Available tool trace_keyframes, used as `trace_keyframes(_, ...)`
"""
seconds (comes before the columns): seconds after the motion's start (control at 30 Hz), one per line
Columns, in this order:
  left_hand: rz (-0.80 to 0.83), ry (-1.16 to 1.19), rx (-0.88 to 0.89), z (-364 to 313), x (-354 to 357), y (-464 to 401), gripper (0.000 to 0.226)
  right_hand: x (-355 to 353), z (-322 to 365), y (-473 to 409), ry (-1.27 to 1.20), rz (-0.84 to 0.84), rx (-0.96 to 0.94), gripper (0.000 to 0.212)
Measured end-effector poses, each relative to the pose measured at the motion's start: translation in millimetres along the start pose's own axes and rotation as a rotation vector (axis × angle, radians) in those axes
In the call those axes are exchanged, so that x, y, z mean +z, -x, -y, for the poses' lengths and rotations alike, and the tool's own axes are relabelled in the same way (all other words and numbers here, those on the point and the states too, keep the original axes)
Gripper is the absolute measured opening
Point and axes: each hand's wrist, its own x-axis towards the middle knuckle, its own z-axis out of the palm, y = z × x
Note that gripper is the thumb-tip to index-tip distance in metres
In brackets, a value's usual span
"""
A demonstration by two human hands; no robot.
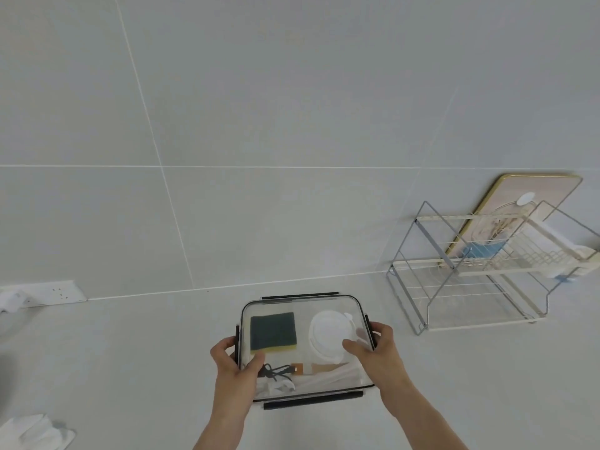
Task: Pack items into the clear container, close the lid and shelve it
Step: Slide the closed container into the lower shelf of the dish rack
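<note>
Gripping the clear container from both sides, the person holds it low in the middle of the frame, over the pale counter. The left hand closes on the container's left edge, thumb lying across the transparent lid; the right hand clasps the right edge the same way, thumb on top. The lid sits on the box, with black latches showing along its edges. Through it show a green and yellow sponge at upper left, a round white cap to its right, and a black cord near the lower edge. At the right of the frame, well apart, stands a two-tier wire rack against the tiled wall. A wall socket sits at far left, a crumpled white cloth at lower left.
</note>
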Motion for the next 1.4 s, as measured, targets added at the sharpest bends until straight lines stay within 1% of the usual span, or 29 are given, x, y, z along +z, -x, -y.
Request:
trace_keyframes(0.2, 0.053, 0.005, 0.105, -39, 4, 4, 0.044, -15, 35, 12, -0.038, -0.043, -0.043, 0.05)
trace_keyframes(0.33, 0.092, 0.01, 0.133, -53, 22, 7, 0.045, -36, 45, 23, -0.072, -0.095, -0.05, 0.044)
trace_keyframes(0.5, 0.158, -0.063, 0.163, -54, 61, 19, 0.044, -75, 42, 30, -0.129, -0.194, -0.05, 0.04)
trace_keyframes(0.63, 0.186, -0.125, 0.151, -44, 103, 28, 0.045, -113, 30, 28, -0.144, -0.261, -0.003, 0.037)
trace_keyframes(0.8, 0.192, -0.179, 0.146, -25, 168, 37, 0.045, -171, 5, 12, -0.18, -0.308, 0.067, 0.043)
trace_keyframes(0.93, 0.179, -0.204, 0.131, -7, 234, 42, 0.046, -228, -18, -18, -0.172, -0.321, 0.084, 0.041)
trace_keyframes(1.03, 0.143, -0.222, 0.114, 6, 291, 47, 0.046, -280, -34, -51, -0.152, -0.308, 0.1, 0.038)
trace_keyframes(1.13, 0.105, -0.232, 0.077, 20, 353, 49, 0.047, -334, -49, -90, -0.154, -0.295, 0.118, 0.046)
trace_keyframes(1.2, 0.082, -0.235, 0.054, 28, 393, 48, 0.048, -367, -54, -117, -0.153, -0.286, 0.132, 0.046)
trace_keyframes(1.3, 0.048, -0.229, 0.03, 29, 441, 49, 0.049, -406, -54, -151, -0.143, -0.269, 0.137, 0.045)
trace_keyframes(1.4, 0.009, -0.232, 0.064, 27, 476, 41, 0.051, -431, -52, -185, -0.131, -0.239, 0.117, 0.042)
